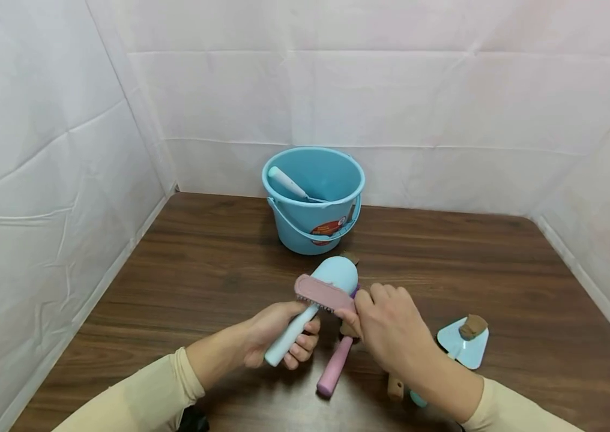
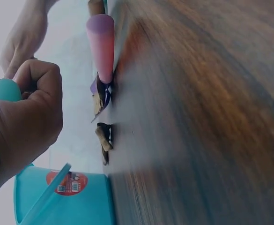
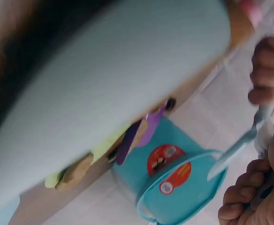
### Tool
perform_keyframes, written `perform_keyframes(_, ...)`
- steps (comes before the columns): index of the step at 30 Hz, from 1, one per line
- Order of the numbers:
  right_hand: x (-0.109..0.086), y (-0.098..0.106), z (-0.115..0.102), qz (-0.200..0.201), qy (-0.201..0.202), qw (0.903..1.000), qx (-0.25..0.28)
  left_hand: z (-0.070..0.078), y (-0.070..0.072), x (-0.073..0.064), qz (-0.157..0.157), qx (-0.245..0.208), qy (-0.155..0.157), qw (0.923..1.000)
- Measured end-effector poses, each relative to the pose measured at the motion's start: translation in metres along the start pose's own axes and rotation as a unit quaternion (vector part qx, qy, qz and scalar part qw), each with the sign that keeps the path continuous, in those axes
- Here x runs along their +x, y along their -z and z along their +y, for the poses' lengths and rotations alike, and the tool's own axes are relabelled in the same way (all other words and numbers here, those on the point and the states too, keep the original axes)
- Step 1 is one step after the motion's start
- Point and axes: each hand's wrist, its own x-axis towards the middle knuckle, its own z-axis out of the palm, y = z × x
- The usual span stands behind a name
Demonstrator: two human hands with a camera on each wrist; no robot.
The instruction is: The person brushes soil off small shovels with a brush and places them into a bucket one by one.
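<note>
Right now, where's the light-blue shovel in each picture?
Head: light-blue shovel, below the middle, slanting.
Left wrist: only its handle end, left edge, above middle.
Right wrist: shovel, far right, blade pointing down-left.
Landmark in all three: blue bucket.

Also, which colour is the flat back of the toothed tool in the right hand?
The flat back is dusty pink, seen best in the head view.

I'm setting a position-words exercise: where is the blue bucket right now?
In the head view, the blue bucket stands about midway across, at the back of the table, just beyond the light-blue trowel in the left hand.
</note>
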Motion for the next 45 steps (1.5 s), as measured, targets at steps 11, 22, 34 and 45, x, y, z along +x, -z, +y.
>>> perform_keyframes(11, 0.0, -0.019, 0.052, 0.027, -0.057, 0.9961, -0.061, -0.003, 0.003, -0.003, -0.008, -0.003, -0.006, 0.9999)
perform_keyframes(22, 0.0, -0.002, 0.007, 0.012, 0.009, 0.9995, -0.029, -0.001, 0.003, -0.002, -0.034, -0.034, -0.009, 0.9988)
perform_keyframes(34, 0.003, -0.004, 0.044, 0.015, -0.036, 0.9989, -0.028, -0.007, 0.003, -0.005, -0.041, -0.024, -0.012, 0.9988)
perform_keyframes(45, 0.001, -0.005, 0.015, 0.036, 0.016, 0.9979, -0.051, -0.007, 0.005, -0.006, -0.051, -0.041, -0.017, 0.9978)
